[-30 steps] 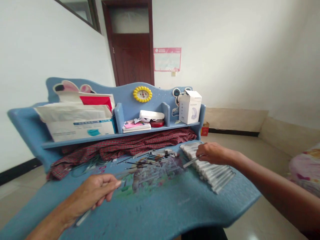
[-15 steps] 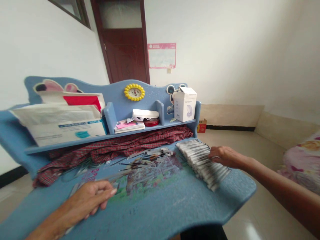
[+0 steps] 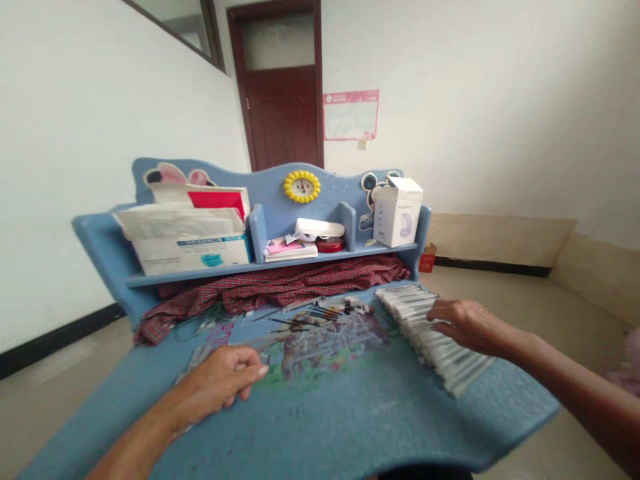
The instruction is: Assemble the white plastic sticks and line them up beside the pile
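Note:
My right hand [image 3: 465, 325] rests over a thick row of pale, clear-barrelled pens [image 3: 425, 337] lying side by side on the blue desk. Its thumb and fingers are apart, touching or just above the top pens, and I see nothing held between them. My left hand [image 3: 225, 379] lies at the left of the desk, fingers curled in and thumb against them; whatever may be inside is hidden. Beneath and behind it shows some clear plastic [image 3: 199, 358]. Thin dark pen refills [image 3: 323, 312] and small pen parts [image 3: 350, 304] lie scattered in the middle.
A red checked cloth [image 3: 280, 283] is bunched along the desk's back, under a blue shelf [image 3: 345, 252]. On that shelf stand a mask box [image 3: 195, 250], some papers [image 3: 290, 250], a red tin [image 3: 330, 246] and a white carton [image 3: 399, 213]. The desk's rounded edge [image 3: 525, 417] is at the right.
The camera view has swung left, so everything sits further right in the picture. My right hand stays at the pens, its thumb and fingers now more apart. My left hand keeps its curled pose.

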Tool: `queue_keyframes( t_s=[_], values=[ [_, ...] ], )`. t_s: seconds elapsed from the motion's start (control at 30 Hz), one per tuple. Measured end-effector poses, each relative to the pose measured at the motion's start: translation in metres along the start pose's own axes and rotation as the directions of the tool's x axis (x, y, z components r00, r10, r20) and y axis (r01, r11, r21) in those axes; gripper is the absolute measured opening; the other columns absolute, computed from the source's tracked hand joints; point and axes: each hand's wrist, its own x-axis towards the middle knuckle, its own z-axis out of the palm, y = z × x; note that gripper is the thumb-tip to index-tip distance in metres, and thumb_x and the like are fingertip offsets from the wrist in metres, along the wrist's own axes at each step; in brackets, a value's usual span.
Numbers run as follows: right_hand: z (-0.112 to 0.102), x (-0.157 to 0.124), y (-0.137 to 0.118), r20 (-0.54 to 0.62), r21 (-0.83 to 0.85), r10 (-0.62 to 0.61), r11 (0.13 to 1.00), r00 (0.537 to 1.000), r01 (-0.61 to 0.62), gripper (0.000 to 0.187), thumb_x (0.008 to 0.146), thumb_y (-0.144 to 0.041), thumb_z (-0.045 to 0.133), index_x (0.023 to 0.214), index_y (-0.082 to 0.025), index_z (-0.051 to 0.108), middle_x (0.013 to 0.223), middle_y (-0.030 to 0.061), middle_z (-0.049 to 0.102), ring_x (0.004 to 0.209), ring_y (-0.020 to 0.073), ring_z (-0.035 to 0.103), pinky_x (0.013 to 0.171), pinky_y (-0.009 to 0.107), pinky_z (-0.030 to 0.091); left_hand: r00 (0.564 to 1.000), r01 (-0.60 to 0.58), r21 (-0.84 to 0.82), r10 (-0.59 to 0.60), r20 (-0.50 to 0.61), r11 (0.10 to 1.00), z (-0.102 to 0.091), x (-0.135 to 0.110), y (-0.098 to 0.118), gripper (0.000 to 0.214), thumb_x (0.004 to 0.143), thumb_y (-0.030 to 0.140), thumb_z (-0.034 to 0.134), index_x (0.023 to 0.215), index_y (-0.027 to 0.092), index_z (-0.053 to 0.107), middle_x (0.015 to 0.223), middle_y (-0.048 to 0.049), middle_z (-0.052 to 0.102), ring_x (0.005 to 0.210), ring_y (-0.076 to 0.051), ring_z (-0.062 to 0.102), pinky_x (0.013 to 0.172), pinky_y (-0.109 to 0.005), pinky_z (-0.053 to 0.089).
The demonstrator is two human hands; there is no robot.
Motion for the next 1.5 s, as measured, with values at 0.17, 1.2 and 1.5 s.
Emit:
queue_keyframes(
  t_s=[0.17,1.2,1.5],
  values=[
    [0.002,0.051,-0.060,0.023,-0.006,-0.133,0.991,0.991,0.133,0.022,0.084,-0.027,0.045,0.087,-0.018,0.064,0.086,0.0076,0.065,0.080,0.0170,0.059,0.071,0.024,0.040,0.999,-0.011,-0.012,0.010,-0.051,1.000,-0.001,-0.006,0.003,0.037,0.068,0.055,0.050,0.069,0.018,0.053,0.053,0.0018,0.056,0.042,-0.009,0.041,0.038,-0.017,0.028],
    [0.059,0.199,-0.137,0.240,-0.235,0.018,0.971,0.971,0.040,0.040,0.072,-0.026,0.056,0.110,-0.013,0.060,0.108,0.0180,0.063,0.098,0.0278,0.060,0.077,0.037,0.049,0.984,-0.110,0.067,0.118,-0.133,0.992,0.000,-0.002,-0.017,0.031,0.070,0.046,0.050,0.064,0.017,0.057,0.050,0.0014,0.058,0.045,-0.012,0.048,0.043,-0.020,0.030],
    [0.050,0.183,-0.155,0.249,-0.243,-0.090,0.958,0.964,0.152,0.033,0.073,-0.016,0.052,0.103,-0.011,0.064,0.097,0.0191,0.066,0.095,0.0287,0.062,0.075,0.038,0.048,0.985,-0.117,0.053,0.122,-0.122,0.992,0.002,-0.003,-0.017,0.031,0.069,0.047,0.050,0.062,0.017,0.056,0.049,0.0022,0.057,0.044,-0.011,0.046,0.044,-0.020,0.030]
  ],
)
